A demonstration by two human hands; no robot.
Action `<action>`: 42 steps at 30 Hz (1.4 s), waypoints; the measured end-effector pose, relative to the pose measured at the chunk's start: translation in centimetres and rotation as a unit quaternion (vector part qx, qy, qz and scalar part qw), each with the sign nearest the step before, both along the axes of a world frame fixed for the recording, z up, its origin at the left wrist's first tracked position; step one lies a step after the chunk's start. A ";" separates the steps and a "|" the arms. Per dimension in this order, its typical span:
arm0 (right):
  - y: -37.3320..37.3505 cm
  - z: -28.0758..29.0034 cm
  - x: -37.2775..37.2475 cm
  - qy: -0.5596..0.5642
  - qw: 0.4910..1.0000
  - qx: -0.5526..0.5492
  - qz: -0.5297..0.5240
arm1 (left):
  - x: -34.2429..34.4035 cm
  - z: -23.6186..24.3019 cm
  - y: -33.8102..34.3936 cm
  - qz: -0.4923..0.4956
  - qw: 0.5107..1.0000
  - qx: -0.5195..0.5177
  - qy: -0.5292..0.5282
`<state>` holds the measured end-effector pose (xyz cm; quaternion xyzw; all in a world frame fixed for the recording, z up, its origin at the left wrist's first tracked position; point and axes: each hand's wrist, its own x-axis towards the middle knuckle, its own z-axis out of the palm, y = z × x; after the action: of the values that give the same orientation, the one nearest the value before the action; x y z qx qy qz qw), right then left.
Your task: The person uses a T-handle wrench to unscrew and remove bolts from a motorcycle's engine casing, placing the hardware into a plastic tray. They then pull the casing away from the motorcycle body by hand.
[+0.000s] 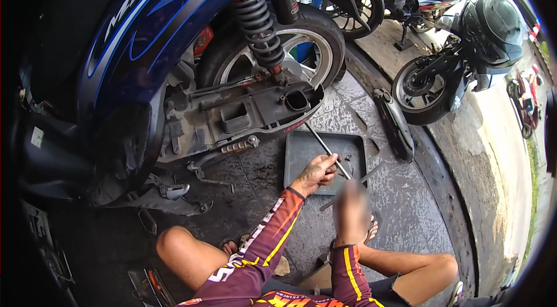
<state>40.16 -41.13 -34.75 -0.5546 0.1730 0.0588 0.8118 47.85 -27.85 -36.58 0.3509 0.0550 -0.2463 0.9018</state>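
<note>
Above a grey tray [299, 159], a silvery T-handled tool [319, 138] is clasped by the left hand [318, 172]; the right hand [352, 211] is blurred near the tray, its grip indiscernible. The tray, partly blocked by the hands, is flanked left by scooter casing [264, 104], right by a long black part [392, 126].

Bright daylight floods in from the right, bleaching the pavement [493, 159] pale, while the left side sinks into deep shadow around the blue bodywork [130, 31]! Black corners ring the fisheye view, outer lines bowing hard. A smeary blur swallows the right hand [351, 211]; the grey tray [301, 159] looks crisp.
</note>
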 end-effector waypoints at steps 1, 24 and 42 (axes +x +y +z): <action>-0.1 -0.3 0.5 0.004 1.000 -0.001 0.001 | -0.4 0.0 -0.3 -0.012 1.000 -0.003 0.006; -3.8 -1.9 -1.1 0.109 0.990 0.081 -0.045 | -1.0 -2.1 -1.5 -0.034 0.992 0.119 0.038; -3.8 -1.2 -1.4 -0.069 0.992 0.106 0.018 | 0.0 -2.5 -1.3 0.008 0.988 0.151 0.043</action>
<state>38.79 -44.88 -35.99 -0.4708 0.0996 0.0530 0.8750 47.83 -29.12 -39.04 0.4715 0.1336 -0.2425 0.8372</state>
